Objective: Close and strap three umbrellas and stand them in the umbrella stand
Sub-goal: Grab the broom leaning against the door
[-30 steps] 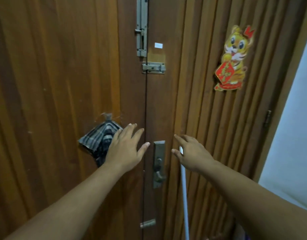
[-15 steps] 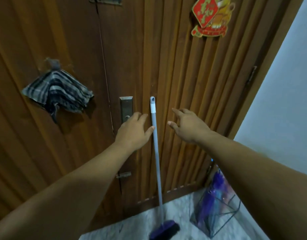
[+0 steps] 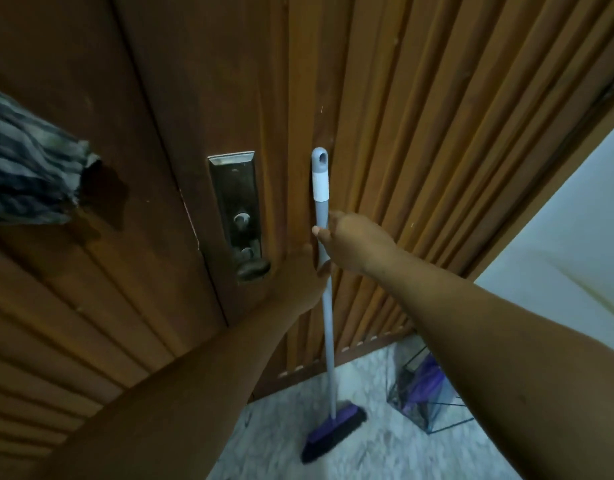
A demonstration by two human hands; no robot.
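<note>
Both arms outstretched; right hand (image 3: 354,244) fingers, left hand (image 3: 304,282) fingers clamped on broom handle (image 3: 324,289).

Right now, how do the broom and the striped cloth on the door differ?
The broom stands on the floor, its handle leaning against the wooden door; the striped cloth hangs higher up on the door, off the floor. The broom is long, thin and rigid, grey-handled with a purple head; the cloth is bunched, soft, and dark-and-light striped. Both hands, the right hand and the left hand, are at the broom's handle; neither touches the cloth. Both rest against the door.
</note>
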